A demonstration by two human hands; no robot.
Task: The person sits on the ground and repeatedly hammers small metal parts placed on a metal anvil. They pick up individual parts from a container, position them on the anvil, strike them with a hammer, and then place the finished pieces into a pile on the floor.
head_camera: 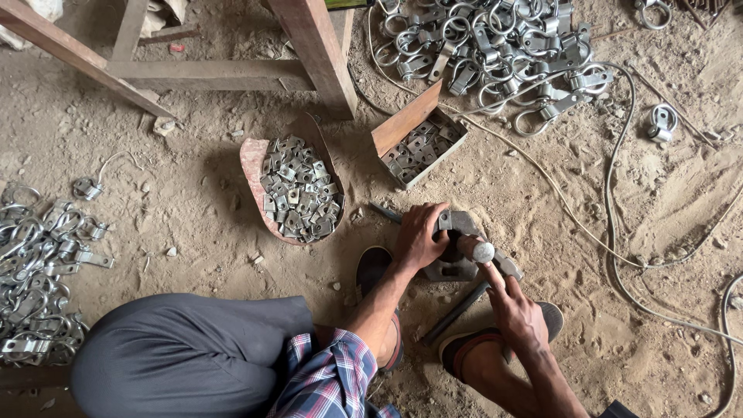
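A person squats on a sandy floor (193,186), seen from above, working low and right of centre in the frame. The left hand (420,236) is closed down over a small grey metal piece (445,222), pinning it on a heavy iron block (457,267) set in the dirt between two sandalled feet. The right hand (517,310) is wrapped around the handle of a hammer (478,251), whose rounded head hovers just beside the left hand; the handle itself is mostly hidden, so the exact grip is hard to judge. This looks like the striking step, and the next blow would call for a short, well-aimed tap clear of the holding fingers. Just above, a curved tray (251,166) and a small open box (402,124) hold flat metal tabs. Piles of ring clamps (495,46) lie at the upper right and the left edge.
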